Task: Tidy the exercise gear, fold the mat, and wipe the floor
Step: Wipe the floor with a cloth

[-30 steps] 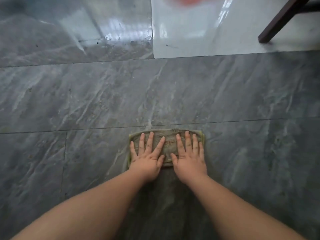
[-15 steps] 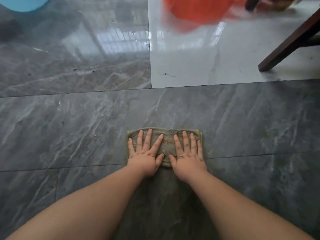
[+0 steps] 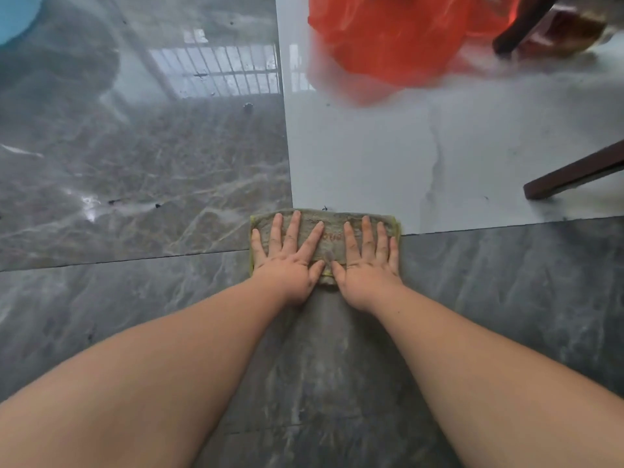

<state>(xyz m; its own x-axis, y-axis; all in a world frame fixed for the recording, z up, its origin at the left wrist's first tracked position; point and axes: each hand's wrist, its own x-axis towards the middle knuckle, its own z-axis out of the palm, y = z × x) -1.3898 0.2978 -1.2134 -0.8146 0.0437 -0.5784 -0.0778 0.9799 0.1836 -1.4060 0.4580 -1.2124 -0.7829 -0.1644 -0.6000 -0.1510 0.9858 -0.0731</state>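
A folded, dirty green-grey cloth [image 3: 329, 231] lies flat on the grey marble floor [image 3: 135, 315], its far edge reaching the white tile [image 3: 422, 157]. My left hand [image 3: 287, 258] presses on the cloth's left half with fingers spread straight. My right hand [image 3: 368, 261] presses on its right half the same way. Both forearms stretch forward from the bottom of the view. A darker streak of floor runs back from the cloth between my arms.
An orange plastic bag [image 3: 398, 35] lies on the white tile ahead. Dark wooden furniture legs [image 3: 574, 173] stand at the right, another leg [image 3: 520, 25] at top right. A blue object [image 3: 13, 18] shows at the top left corner. Small dark specks dot the glossy floor.
Both hands have pushed the cloth forward across the dark tiles until its far edge meets the white tile. The orange bag and chair legs have come closer into view.
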